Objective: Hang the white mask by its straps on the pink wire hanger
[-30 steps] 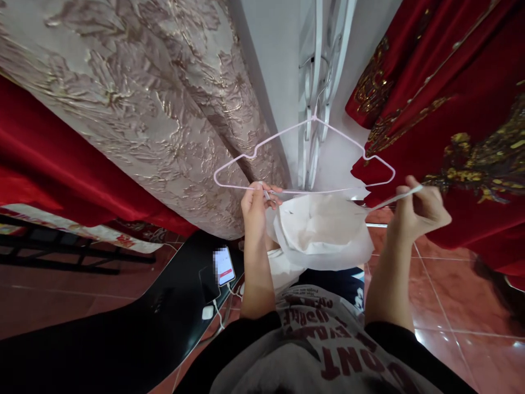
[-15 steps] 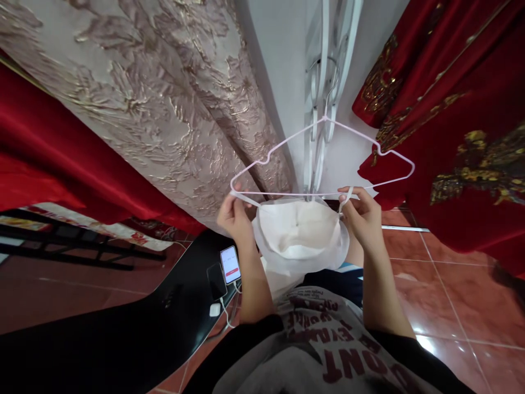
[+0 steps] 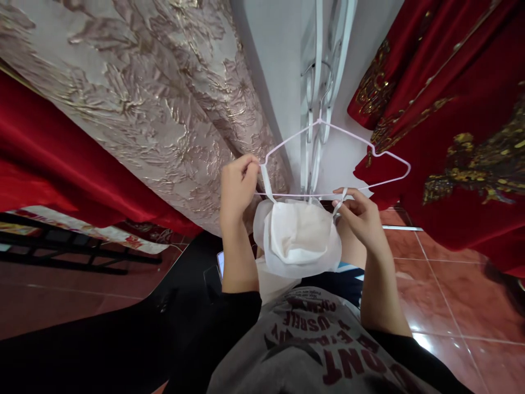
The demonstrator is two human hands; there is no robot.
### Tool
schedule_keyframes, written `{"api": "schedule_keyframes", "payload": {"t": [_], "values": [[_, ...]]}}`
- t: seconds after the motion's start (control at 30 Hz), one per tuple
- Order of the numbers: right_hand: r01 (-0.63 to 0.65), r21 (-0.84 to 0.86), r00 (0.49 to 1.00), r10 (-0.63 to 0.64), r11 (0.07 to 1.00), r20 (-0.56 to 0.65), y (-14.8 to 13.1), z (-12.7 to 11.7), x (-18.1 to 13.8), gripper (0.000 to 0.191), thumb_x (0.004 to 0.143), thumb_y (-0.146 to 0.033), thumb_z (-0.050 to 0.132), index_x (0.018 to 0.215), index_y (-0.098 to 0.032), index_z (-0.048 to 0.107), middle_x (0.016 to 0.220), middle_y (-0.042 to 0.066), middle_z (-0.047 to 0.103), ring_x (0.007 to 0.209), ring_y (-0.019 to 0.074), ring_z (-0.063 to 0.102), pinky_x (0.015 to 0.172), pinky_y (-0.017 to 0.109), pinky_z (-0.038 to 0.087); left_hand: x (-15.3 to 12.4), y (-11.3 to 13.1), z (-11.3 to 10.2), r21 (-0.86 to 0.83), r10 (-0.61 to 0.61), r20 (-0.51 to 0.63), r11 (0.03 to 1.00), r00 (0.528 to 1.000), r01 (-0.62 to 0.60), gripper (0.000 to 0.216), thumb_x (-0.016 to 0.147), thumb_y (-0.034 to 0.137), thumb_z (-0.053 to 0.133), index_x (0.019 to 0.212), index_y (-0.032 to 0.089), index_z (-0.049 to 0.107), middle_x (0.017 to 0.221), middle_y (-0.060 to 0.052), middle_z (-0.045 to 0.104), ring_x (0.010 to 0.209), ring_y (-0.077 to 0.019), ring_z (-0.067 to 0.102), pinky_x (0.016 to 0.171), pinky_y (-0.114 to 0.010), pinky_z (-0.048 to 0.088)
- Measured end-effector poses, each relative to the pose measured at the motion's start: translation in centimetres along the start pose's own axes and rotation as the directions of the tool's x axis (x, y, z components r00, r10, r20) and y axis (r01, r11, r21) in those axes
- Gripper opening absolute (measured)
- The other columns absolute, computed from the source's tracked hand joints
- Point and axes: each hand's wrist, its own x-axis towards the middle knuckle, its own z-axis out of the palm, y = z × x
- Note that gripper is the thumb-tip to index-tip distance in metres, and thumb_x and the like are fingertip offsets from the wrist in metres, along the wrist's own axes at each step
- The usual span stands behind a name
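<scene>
A pink hanger (image 3: 348, 130) hangs by its hook from a white metal rack. Below its bottom bar is a sheer white garment (image 3: 303, 232) with thin straps. My left hand (image 3: 238, 189) is closed at the hanger's left shoulder, pinching the left strap (image 3: 268, 183), which runs up past the bar to the notch. Its fingertips cover the hanger's left end. My right hand (image 3: 360, 214) pinches the right strap (image 3: 339, 200) between thumb and fingers, just under the bar's right half.
The white rack (image 3: 315, 54) stands against a pale wall. Pink-gold textured cloth (image 3: 172, 109) hangs on the left, a red embroidered garment (image 3: 463, 137) on the right. A black surface (image 3: 164, 295) carries a partly hidden phone (image 3: 220, 264). Red tiles (image 3: 435, 284) cover the floor.
My left hand has moved up from the hanger's lower left corner to its shoulder notch, drawing the left strap up. My right hand stays nearly in place. My left arm now covers most of the phone.
</scene>
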Motion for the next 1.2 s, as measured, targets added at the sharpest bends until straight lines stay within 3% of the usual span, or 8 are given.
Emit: {"api": "schedule_keyframes", "payload": {"t": [0.13, 0.23, 0.3, 0.47, 0.7, 0.9, 1.07, 1.2], "values": [[0.014, 0.014, 1.0, -0.014, 1.0, -0.003, -0.1, 0.0, -0.2, 0.025, 0.095, -0.042, 0.073, 0.113, -0.024, 0.07, 0.059, -0.009, 0.039, 0.054, 0.0097, 0.032, 0.053, 0.027, 0.024, -1.4, -3.2, 1.6, -0.338, -0.228, -0.244, 0.931, 0.943, 0.138, 0.026, 0.1, 0.008, 0.066, 0.076, 0.019, 0.067, 0.069, 0.004, 0.064, 0.064, -0.0093, 0.057, 0.067, -0.026, 0.048], [0.011, 0.025, 0.999, -0.012, 1.0, 0.032, 0.1, 0.6, -0.4, 0.025, 0.098, -0.042, 0.07, 0.116, -0.025, 0.067, 0.06, -0.01, 0.038, 0.054, 0.01, 0.032, 0.053, 0.027, 0.024, -4.0, -5.1, 4.0, -0.674, -0.51, -0.178, 0.686, 0.842, 0.273, 0.019, 0.095, 0.034, 0.079, 0.094, 0.022, 0.065, 0.079, 0.003, 0.072, 0.07, -0.0119, 0.067, 0.073, -0.029, 0.053], [0.008, 0.03, 0.999, -0.009, 1.0, 0.048, 0.2, 1.0, -0.6, 0.026, 0.098, -0.041, 0.07, 0.119, -0.027, 0.063, 0.06, -0.01, 0.038, 0.054, 0.0102, 0.035, 0.053, 0.026, 0.026, -5.6, -5.5, 5.8, -0.731, -0.498, -0.03, 0.602, 0.867, 0.321, 0.041, 0.082, 0.052, 0.089, 0.096, 0.022, 0.066, 0.089, -0.003, 0.077, 0.08, -0.0158, 0.074, 0.082, -0.031, 0.056], [0.12, 0.05, 0.984, -0.112, 0.992, -0.136, 0.6, 0.6, -0.7, 0.034, 0.09, -0.039, 0.078, 0.12, -0.027, 0.068, 0.071, -0.006, 0.057, 0.06, 0.0127, 0.055, 0.058, 0.027, 0.044, -7.4, -4.2, 7.4, -0.709, -0.366, -0.101, 0.679, 0.925, 0.191, 0.045, 0.079, 0.059, 0.09, 0.088, 0.021, 0.069, 0.072, 0.0, 0.071, 0.072, -0.0157, 0.071, 0.083, -0.03, 0.056], [0.218, -0.038, 0.701, -0.184, 0.975, -0.689, 2.0, -5.5, 1.3, 0.027, 0.081, -0.04, 0.081, 0.097, -0.021, 0.07, 0.082, 0.001, 0.068, 0.065, 0.0137, 0.061, 0.064, 0.032, 0.052, -7.3, -2.5, 5.9, -0.647, -0.255, -0.308, 0.763, 0.917, -0.005, 0.037, 0.087, 0.054, 0.084, 0.087, 0.021, 0.066, 0.065, 0.003, 0.062, 0.063, -0.0132, 0.061, 0.072, -0.027, 0.052], [0.168, -0.383, 0.878, -0.315, 0.908, -0.36, -2.4, -8.7, 4.5, 0.023, 0.084, -0.036, 0.082, 0.102, -0.022, 0.077, 0.104, 0.008, 0.078, 0.089, 0.0202, 0.071, 0.086, 0.041, 0.059, -7.6, -2.3, 5.8, -0.613, -0.228, -0.294, 0.79, 0.928, 0.0, 0.041, 0.088, 0.057, 0.082, 0.085, 0.021, 0.064, 0.064, 0.003, 0.059, 0.061, -0.0129, 0.057, 0.069, -0.027, 0.052], [0.336, -0.61, 0.851, -0.509, 0.717, -0.129, -6.0, -7.5, 5.7, 0.017, 0.086, -0.03, 0.084, 0.099, -0.028, 0.074, 0.107, 0.007, 0.074, 0.108, 0.0277, 0.067, 0.101, 0.051, 0.054, -7.6, -2.6, 5.4, -0.618, -0.22, -0.28, 0.786, 0.935, 0.0, 0.04, 0.089, 0.056, 0.082, 0.085, 0.021, 0.065, 0.064, 0.003, 0.059, 0.063, -0.0135, 0.059, 0.071, -0.027, 0.051], [0.309, -0.59, 0.815, -0.528, 0.746, -0.241, -5.7, -7.3, 6.1, 0.022, 0.085, -0.035, 0.086, 0.088, -0.028, 0.065, 0.096, 0.005, 0.068, 0.095, 0.0243, 0.064, 0.087, 0.045, 0.054, -7.6, -2.6, 5.2, -0.605, -0.232, -0.269, 0.796, 0.935, 0.024, 0.038, 0.092, 0.057, 0.079, 0.085, 0.022, 0.064, 0.065, 0.003, 0.059, 0.064, -0.014, 0.059, 0.071, -0.028, 0.051]]}}
